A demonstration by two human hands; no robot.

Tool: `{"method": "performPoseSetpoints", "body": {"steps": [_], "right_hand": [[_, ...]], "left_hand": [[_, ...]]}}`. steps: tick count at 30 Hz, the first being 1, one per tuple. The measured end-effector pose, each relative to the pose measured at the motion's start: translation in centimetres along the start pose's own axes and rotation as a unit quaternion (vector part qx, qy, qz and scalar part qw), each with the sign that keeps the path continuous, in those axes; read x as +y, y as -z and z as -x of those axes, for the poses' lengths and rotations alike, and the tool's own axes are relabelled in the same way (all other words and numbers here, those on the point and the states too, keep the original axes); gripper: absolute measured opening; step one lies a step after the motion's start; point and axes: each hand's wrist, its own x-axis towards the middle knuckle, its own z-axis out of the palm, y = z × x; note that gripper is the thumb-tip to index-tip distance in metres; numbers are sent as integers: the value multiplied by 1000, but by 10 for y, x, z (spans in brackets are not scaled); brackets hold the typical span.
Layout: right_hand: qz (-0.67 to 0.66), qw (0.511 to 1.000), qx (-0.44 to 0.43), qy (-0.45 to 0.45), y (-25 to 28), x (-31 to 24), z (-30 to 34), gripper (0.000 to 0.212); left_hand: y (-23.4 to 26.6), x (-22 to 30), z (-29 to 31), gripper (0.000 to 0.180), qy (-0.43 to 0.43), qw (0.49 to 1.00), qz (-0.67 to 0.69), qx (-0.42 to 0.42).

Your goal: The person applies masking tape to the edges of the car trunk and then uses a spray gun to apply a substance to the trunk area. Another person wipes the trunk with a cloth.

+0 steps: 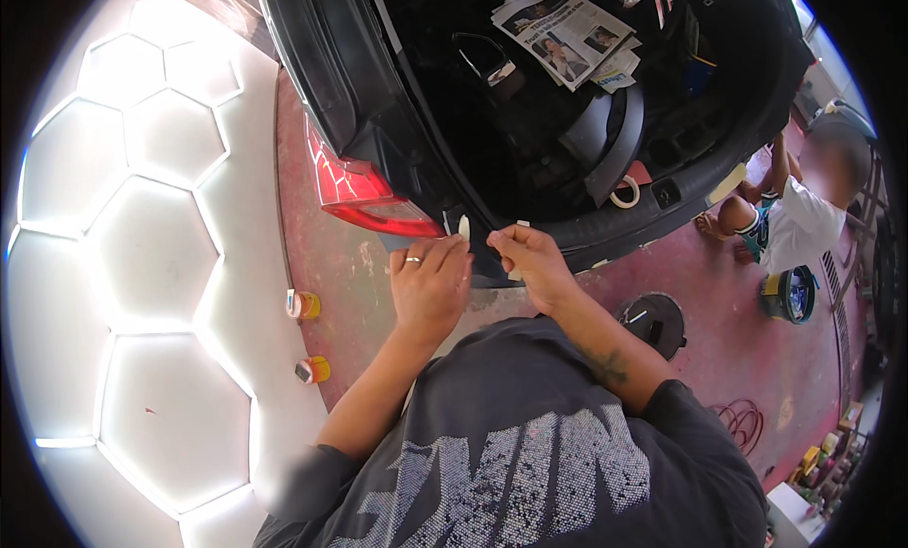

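Observation:
Both hands meet at the rear left corner of a dark car, by the open boot's edge (567,232). My left hand (430,281) has its fingers curled beside the red tail light (364,196), and a short pale strip (463,228) sticks up at its fingertips. Just to the right, my right hand (535,264) pinches a pale piece of what looks like masking tape (515,275), mostly hidden by the fingers. A small gap separates the two hands. On the boot sill lies a cream tape roll (624,191).
Newspapers (565,37) and curved dark trim pieces (619,137) lie inside the boot. Hexagonal lights cover the left wall (156,255), with two small tins (304,305) near its foot. At right, another person (804,208) sits low beside a dark bucket (787,295). A round black object (653,323) rests on the floor.

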Motion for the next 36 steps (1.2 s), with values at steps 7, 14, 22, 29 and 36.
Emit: {"method": "performPoseSetpoints", "body": {"steps": [7, 14, 22, 29, 36], "right_hand": [[41, 999, 29, -1, -15, 13, -18, 20], [17, 1000, 6, -13, -12, 23, -37, 13], [23, 993, -14, -116, -10, 16, -87, 14], [91, 989, -5, -118, -13, 12, -95, 13], [-11, 997, 61, -36, -21, 32, -80, 14]], "left_hand": [[-14, -1, 6, 27, -50, 998, -38, -17], [-10, 1, 9, 33, -20, 996, -58, -63], [3, -14, 59, 22, 103, 987, 14, -124], [11, -25, 79, 20, 180, 972, 36, -150], [6, -26, 86, 19, 194, 967, 66, -151]]}}
